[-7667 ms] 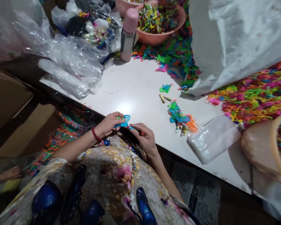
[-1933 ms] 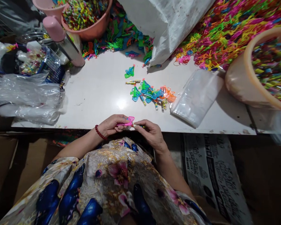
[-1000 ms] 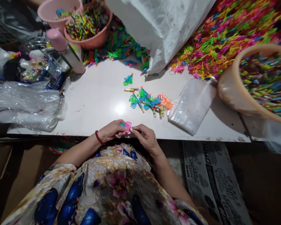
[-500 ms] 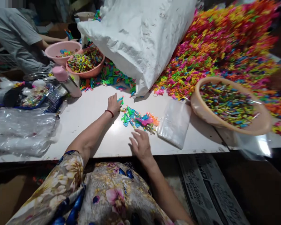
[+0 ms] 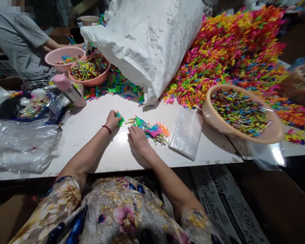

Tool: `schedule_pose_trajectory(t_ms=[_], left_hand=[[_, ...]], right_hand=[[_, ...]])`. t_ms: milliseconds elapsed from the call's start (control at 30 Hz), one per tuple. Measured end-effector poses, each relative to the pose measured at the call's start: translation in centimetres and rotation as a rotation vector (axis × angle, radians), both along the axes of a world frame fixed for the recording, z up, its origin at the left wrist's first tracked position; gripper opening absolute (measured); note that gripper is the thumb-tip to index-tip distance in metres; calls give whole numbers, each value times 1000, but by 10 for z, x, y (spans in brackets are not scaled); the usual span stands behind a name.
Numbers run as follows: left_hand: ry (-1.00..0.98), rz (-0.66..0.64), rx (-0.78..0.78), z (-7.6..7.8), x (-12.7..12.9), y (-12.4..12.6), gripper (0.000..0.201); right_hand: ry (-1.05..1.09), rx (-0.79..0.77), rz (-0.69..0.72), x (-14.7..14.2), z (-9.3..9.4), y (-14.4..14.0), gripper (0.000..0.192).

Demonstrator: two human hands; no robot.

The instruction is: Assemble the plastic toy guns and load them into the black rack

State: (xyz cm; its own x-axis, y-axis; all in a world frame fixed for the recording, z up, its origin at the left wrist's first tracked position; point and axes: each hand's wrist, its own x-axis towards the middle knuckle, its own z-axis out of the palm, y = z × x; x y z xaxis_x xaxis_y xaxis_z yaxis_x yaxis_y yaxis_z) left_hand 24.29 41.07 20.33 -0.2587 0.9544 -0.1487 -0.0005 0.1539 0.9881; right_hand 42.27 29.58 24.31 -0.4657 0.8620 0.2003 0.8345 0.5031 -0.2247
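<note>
My left hand (image 5: 113,120) is closed, pinching a small green plastic toy piece (image 5: 120,119) with a bit of blue and orange, just above the white table (image 5: 96,149). Close by on the right, my right hand (image 5: 139,139) rests palm down at the near left edge of a small pile of coloured plastic toys (image 5: 154,130). Its fingers are stretched out and touch the pile's edge; I see nothing held in them. Pink, blue, green and orange pieces, some with clear tubes, make up that pile. A stack of clear plastic bags (image 5: 186,134) lies right of it.
A big white sack (image 5: 147,44) and a heap of bright plastic pieces (image 5: 234,51) fill the back. At right stands a peach basin (image 5: 205,108) of small tubes. Pink bowl (image 5: 47,59), orange bowl (image 5: 105,74), bottle (image 5: 71,91) and plastic bags (image 5: 20,145) are left. A co-worker (image 5: 22,40) sits back left.
My left hand has drawn left and nearer, away from the pile, with the green toy piece in it. My right hand has moved left and forward onto the pile's edge.
</note>
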Motion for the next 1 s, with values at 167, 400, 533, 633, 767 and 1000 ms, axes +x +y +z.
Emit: schedule_pose_trajectory(t_ms=[167,400,533,633,767,1000], left_hand=[[-300,63,-130,15,-10,-60,22],[-682,-2,-221,26,-32,-135,26],[-742,21,-277,28,-31,-158,24],[-747,6,-307,33,-31,-168,26],[-744,-37,-298,43,-31,-177,31],[-760,-76,-288,55,-19,-189,32]], right_hand=[[-300,30,-75,-24,-2,77,41],[-251,-14,-105,-35,-21,111,27],[-174,-30,-90,-40,-14,114,26],[-3,-28,-62,-41,-3,102,22],[538,-121,-143,-35,4,56,21],[1362,-921,-286,-18,1,-46,41]])
